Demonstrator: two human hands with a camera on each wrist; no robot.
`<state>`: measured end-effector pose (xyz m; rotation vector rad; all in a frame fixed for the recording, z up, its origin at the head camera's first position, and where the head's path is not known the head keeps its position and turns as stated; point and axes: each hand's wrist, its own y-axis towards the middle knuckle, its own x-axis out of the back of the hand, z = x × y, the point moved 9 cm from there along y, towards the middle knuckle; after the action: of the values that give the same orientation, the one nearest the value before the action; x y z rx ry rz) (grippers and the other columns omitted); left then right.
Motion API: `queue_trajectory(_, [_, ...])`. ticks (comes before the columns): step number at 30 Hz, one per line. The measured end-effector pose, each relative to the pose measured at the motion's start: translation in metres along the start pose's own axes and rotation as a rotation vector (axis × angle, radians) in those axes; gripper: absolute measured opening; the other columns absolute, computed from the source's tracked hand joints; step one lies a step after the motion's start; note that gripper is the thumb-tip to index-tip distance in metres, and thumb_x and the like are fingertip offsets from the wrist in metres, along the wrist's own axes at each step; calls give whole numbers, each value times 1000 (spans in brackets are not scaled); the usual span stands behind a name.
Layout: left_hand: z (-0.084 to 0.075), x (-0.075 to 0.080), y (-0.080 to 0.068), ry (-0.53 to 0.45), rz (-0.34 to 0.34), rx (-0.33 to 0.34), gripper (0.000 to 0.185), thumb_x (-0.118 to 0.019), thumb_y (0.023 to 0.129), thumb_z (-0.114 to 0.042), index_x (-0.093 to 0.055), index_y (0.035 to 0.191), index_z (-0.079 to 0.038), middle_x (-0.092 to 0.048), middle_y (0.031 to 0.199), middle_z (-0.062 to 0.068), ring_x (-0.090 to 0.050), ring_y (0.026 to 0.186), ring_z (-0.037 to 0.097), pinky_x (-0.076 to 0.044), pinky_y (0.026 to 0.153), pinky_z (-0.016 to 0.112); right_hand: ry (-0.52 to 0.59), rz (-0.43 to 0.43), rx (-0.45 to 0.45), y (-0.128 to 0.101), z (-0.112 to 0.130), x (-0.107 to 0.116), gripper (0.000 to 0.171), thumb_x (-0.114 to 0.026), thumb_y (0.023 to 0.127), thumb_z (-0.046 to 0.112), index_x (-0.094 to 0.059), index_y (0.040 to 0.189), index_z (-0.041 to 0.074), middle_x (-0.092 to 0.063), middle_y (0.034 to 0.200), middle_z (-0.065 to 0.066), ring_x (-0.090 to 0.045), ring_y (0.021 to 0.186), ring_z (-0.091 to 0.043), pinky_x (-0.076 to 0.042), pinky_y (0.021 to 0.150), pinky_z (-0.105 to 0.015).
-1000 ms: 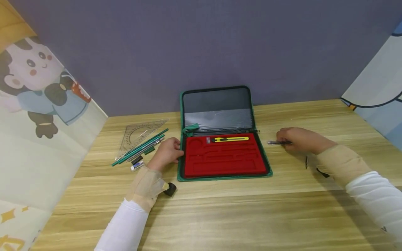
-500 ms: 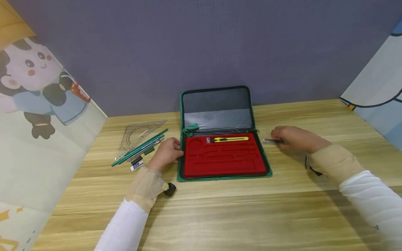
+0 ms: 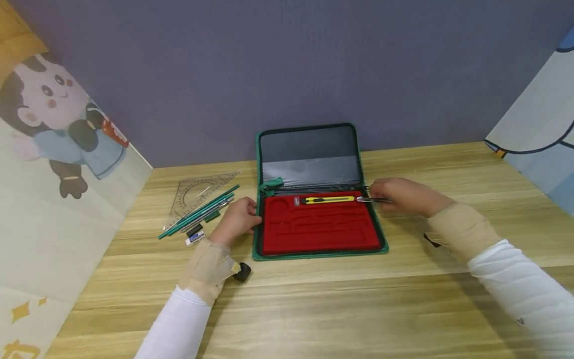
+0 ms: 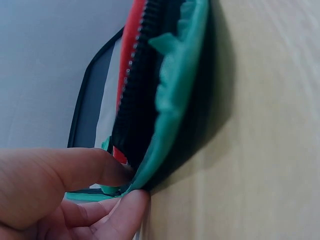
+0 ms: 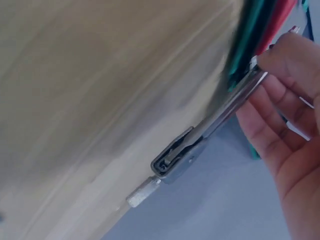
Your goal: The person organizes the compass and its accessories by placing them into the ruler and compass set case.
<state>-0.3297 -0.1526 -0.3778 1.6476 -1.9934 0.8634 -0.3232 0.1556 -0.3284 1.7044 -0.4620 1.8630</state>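
A green zip case (image 3: 320,256) lies open on the wooden table, its red moulded insert (image 3: 323,240) facing up. In the insert's top row sit a yellow utility knife (image 3: 329,200) and a small clear lead case (image 3: 296,201). My left hand (image 3: 236,219) pinches the case's left edge, thumb and finger on either side of the green border (image 4: 172,105). With my right hand (image 3: 403,195) I grip a metal drawing compass (image 5: 225,112). One end of it reaches over the insert's right side, near the knife. In the right wrist view its hinge and knurled handle (image 5: 143,191) stick out below the fingers.
Left of the case lie a clear set square (image 3: 181,197), several green pencils (image 3: 202,212), a dark green block (image 3: 213,216), and a white eraser (image 3: 195,238) with a black piece (image 3: 195,230). A grey wall (image 3: 309,75) stands behind the table.
My right hand has carried the compass leftward, from the table at the right to over the insert's right edge. My left hand has stayed on the case. A small metal piece beneath my right wrist is now hidden.
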Motion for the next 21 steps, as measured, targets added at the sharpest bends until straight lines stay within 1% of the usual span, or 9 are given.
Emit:
queue_trajectory(2, [0, 1, 0, 0, -2, -2, 38, -62, 85, 0, -49, 119, 8, -53, 108, 21, -60, 66, 19, -55, 55, 27, 5, 5, 5, 6, 6, 1, 18, -67, 72, -7, -59, 78, 8, -49, 72, 3, -39, 64, -8, -40, 58, -27])
queue_trajectory(6, [0, 1, 0, -2, -4, -5, 38, -61, 84, -1, -49, 119, 8, -53, 108, 20, -60, 66, 18, -55, 55, 27, 25, 34, 19, 19, 16, 0, 19, -65, 73, -7, -58, 79, 9, -50, 72, 1, -38, 64, -8, -39, 58, -27])
queue_trajectory(10, [0, 1, 0, -10, -6, -14, 37, -61, 84, 0, -49, 118, 9, -53, 106, 20, -59, 65, 18, -54, 55, 27, 42, 73, 24, 32, 25, -3, 21, -61, 71, -10, -58, 80, 9, -52, 74, -1, -38, 64, -10, -38, 58, -29])
queue_trajectory(14, [0, 1, -1, -15, -2, -4, 37, -61, 84, 1, -49, 118, 9, -52, 106, 20, -60, 68, 19, -55, 55, 27, 30, 107, 30, 46, 33, -9, 19, -62, 72, -9, -58, 80, 8, -52, 74, -1, -39, 64, -11, -38, 58, -29])
queue_trajectory(17, [1, 0, 0, -14, 0, 14, 37, -62, 84, 1, -49, 119, 8, -52, 107, 19, -60, 70, 20, -55, 56, 27, 23, 121, 54, 56, 41, -12, 18, -61, 72, -8, -57, 78, 8, -53, 73, -1, -40, 64, -12, -39, 59, -28])
queue_trajectory(21, [1, 0, 1, -7, 4, 19, 38, -62, 85, 0, -48, 120, 8, -52, 108, 19, -61, 72, 21, -55, 57, 27, 18, 131, 79, 68, 51, -15, 18, -60, 72, -8, -56, 75, 9, -52, 72, 0, -41, 65, -13, -40, 60, -27])
